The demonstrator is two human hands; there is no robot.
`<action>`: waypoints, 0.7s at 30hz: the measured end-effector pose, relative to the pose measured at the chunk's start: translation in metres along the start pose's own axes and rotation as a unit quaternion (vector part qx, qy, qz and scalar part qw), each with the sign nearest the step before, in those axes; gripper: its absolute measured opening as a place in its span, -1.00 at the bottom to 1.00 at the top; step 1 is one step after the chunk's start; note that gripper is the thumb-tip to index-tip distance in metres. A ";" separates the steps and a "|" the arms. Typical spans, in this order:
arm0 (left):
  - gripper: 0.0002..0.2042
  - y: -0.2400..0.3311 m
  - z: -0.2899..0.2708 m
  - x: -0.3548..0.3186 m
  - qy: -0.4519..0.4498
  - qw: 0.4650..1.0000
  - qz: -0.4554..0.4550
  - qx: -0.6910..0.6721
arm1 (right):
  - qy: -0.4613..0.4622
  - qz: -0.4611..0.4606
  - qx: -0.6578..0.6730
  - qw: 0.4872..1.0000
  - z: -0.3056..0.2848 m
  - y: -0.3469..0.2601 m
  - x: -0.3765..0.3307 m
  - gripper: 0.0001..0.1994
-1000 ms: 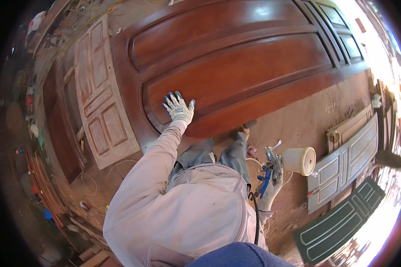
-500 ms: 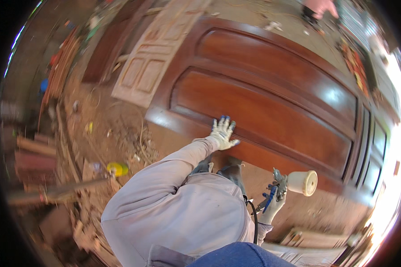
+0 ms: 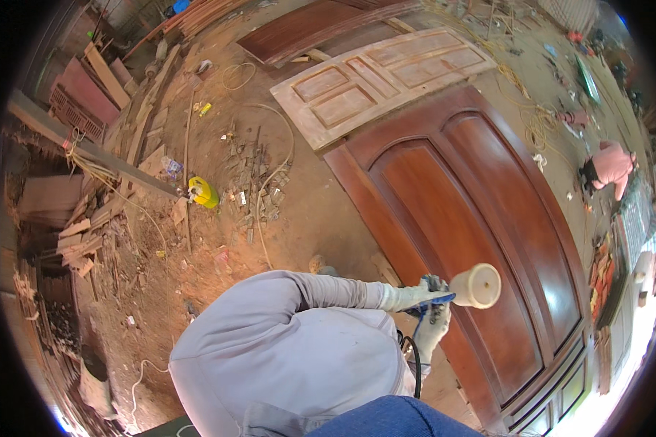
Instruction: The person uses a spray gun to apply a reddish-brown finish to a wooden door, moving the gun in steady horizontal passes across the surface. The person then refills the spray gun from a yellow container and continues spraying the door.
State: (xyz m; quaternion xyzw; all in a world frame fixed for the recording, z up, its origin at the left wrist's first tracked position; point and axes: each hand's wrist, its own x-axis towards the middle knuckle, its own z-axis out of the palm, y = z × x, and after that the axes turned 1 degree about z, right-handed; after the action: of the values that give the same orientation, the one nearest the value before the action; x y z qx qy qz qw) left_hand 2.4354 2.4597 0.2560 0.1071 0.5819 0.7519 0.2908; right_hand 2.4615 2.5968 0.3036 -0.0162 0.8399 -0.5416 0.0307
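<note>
In front of me I have a spray gun [image 3: 436, 285] with a pale cup [image 3: 477, 285], whose round lid is turned to the right. My right hand [image 3: 434, 331], in a white glove with blue fingertips, is wrapped round its handle. From the left, my left hand [image 3: 408, 297], gloved the same way, meets the gun just behind the cup, its fingers closed there and partly hidden. A black hose [image 3: 414, 357] runs down beside my right wrist. Beyond the gun lies a large glossy reddish-brown panelled door [image 3: 444, 211], apart from both hands.
A paler, unvarnished door [image 3: 372, 80] lies past the glossy one, with dark boards [image 3: 306, 29] behind it. On the dirt floor at left are a yellow container [image 3: 204, 192], a wooden beam [image 3: 116, 162] and scrap wood. A person in pink [image 3: 611, 164] bends down at far right.
My left hand has left the door's surface and come over to the spray gun. My view has turned, so the doors now lie further right and more of the littered floor shows.
</note>
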 end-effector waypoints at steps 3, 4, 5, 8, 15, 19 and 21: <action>-0.48 0.011 -0.031 -0.031 -0.019 0.993 0.054 -0.101 | -0.002 -0.117 -0.238 0.964 0.031 0.000 0.007 -0.56; -0.51 0.011 -0.033 -0.045 0.024 0.998 0.051 0.016 | -0.020 -0.144 -0.259 0.955 0.039 -0.015 0.006 -0.55; -0.54 0.011 -0.035 -0.059 0.064 0.987 0.037 0.140 | -0.055 -0.149 -0.263 0.952 0.047 -0.022 0.005 -0.54; -0.56 0.014 -0.044 -0.092 0.135 0.984 -0.043 0.109 | -0.120 -0.177 -0.313 0.925 0.069 -0.029 -0.003 -0.52; -0.51 0.001 -0.051 -0.131 0.195 0.923 -0.049 0.329 | -0.210 -0.172 -0.297 0.916 0.087 -0.043 -0.012 -0.47; -0.50 0.002 -0.057 -0.146 0.250 0.933 -0.053 0.252 | -0.226 -0.193 -0.333 0.895 0.093 -0.044 -0.024 -0.37; -0.50 0.045 -0.050 -0.154 0.295 0.950 -0.092 0.030 | -0.258 -0.151 -0.321 0.899 0.095 -0.034 -0.029 -0.33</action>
State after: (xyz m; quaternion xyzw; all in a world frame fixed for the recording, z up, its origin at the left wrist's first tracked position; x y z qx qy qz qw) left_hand 2.5210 2.3254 0.3111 -0.1652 0.6711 0.7023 0.1707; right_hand 2.4965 2.4981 0.2961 -0.2916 0.9180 -0.2176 0.1575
